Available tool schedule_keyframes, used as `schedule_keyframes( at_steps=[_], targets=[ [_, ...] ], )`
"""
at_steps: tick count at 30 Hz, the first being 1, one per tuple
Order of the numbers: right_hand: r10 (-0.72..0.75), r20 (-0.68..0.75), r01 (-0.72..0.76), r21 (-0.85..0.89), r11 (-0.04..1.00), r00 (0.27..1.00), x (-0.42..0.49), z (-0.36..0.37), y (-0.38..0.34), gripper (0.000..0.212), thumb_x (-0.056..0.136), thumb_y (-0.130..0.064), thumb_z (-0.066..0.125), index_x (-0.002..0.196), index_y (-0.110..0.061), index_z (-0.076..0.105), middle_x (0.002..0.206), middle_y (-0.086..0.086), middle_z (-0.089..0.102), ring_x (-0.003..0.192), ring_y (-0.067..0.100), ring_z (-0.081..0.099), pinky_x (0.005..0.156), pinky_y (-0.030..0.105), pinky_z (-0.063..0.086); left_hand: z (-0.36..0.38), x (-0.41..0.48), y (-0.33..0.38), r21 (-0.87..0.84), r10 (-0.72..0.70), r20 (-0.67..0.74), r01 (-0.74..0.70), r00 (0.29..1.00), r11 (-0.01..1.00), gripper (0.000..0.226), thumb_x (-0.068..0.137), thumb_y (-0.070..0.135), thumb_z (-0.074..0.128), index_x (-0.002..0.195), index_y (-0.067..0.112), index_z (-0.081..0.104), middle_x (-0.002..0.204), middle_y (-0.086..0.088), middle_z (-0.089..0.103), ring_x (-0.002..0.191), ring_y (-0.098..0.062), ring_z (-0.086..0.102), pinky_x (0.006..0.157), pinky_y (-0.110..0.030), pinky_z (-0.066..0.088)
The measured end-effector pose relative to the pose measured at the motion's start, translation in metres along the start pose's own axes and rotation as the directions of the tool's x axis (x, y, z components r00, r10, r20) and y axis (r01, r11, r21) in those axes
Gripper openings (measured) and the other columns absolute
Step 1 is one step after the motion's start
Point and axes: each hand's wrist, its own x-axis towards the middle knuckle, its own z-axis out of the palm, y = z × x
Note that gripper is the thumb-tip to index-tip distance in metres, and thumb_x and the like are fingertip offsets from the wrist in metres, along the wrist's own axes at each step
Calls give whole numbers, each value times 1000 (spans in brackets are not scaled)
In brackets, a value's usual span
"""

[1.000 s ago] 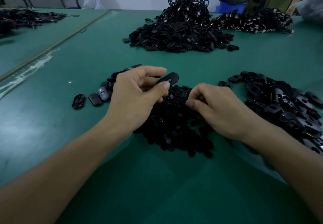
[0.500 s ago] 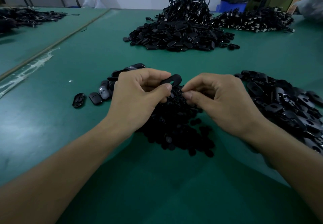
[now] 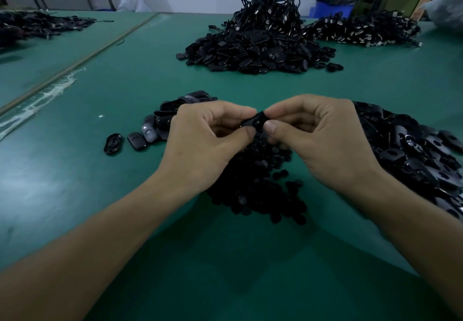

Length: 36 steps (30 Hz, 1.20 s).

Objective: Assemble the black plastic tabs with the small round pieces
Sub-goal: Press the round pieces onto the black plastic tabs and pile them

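Right now the left hand (image 3: 208,142) is gripping a black plastic tab (image 3: 252,121) between its thumb and curled forefinger, with the other fingers folding in beneath. The right hand (image 3: 325,140) is pinching the same tab from the opposite end with thumb and forefinger, its remaining fingers curling toward the palm. Whether a round piece is sitting under those fingertips, I cannot tell. The tab is hanging in the air between the two hands, just above a dark mound of small round pieces (image 3: 253,190) that is lying on the green surface (image 3: 87,195) around its middle, toward the near edge.

Toward the right edge a spread of loose tabs (image 3: 413,150) is lying just beside the right wrist. Behind the left hand a smaller cluster of tabs (image 3: 162,122) is sitting, with two single ones trailing off toward the left edge. Toward the far edge a large heap of black parts (image 3: 250,49) is rising, with tangled cables (image 3: 270,7) piling on top. Another cable bundle (image 3: 363,29) is stretching toward the far right corner. A blue bin (image 3: 330,4) is standing beyond the far edge.
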Motion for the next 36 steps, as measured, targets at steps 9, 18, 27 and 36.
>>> schedule_keyframes(
  at_steps=[9,18,27,36],
  targets=[
    [-36,-32,34,-68,997,999,0,4,2,15,84,-14,78,80,-28,73,74,-10,74,69,8,69,69,21,55,2,0,2,21,16,7,-16,1000,1000,28,82,4,80,93,28,75,86,6,78,81,-9,74,80,-28,60],
    [-34,-2,34,-120,992,999,-2,6,0,17,86,-11,75,82,-27,72,74,-9,73,69,8,69,69,25,56,2,-2,1,42,21,24,-22,1000,999,28,82,3,80,96,27,75,87,6,78,82,-7,74,80,-26,60],
    [-39,-34,32,-195,980,999,-5,8,0,22,80,-12,80,75,-29,68,70,-13,71,65,3,68,64,17,52,5,-4,0,132,50,76,-60,996,989,24,76,15,73,95,31,75,88,11,77,83,-4,73,80,-24,57],
    [-91,72,109,-317,942,993,-8,9,-6,20,89,-9,70,87,-29,67,75,-17,70,76,-3,68,67,10,50,1,-4,-1,312,129,57,-141,990,940,20,84,8,77,98,22,77,83,14,75,75,4,70,73,-18,56]
  ],
)
